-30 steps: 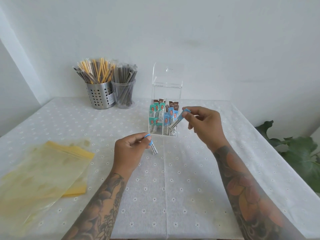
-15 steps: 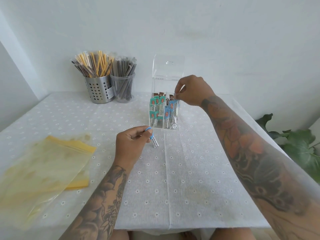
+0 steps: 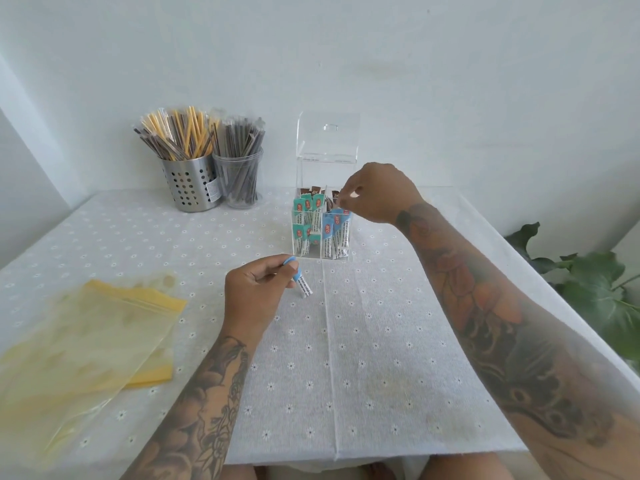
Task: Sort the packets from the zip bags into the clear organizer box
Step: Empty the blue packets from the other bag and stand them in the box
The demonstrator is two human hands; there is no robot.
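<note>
Nearest, the left hand (image 3: 254, 292) pinches a slim blue-topped paper packet (image 3: 300, 280) at its top, long axis hanging down and tilted right, just short of the clear organizer box (image 3: 320, 233). That rigid acrylic box, lid up, lies straight ahead. Over its right compartments the right hand (image 3: 375, 194) has curled fingers; what they pinch is unclear

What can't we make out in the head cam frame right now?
- Right hand at the organizer box: its knuckles hide the fingertips, so whether it pinches a packet is unclear.
- Brown packets at the back: partly hidden by the teal packets and the hand.
- Blue packet in the left hand: print too small to read.
- Zip bags: blurred, cut off at the left edge.
</note>
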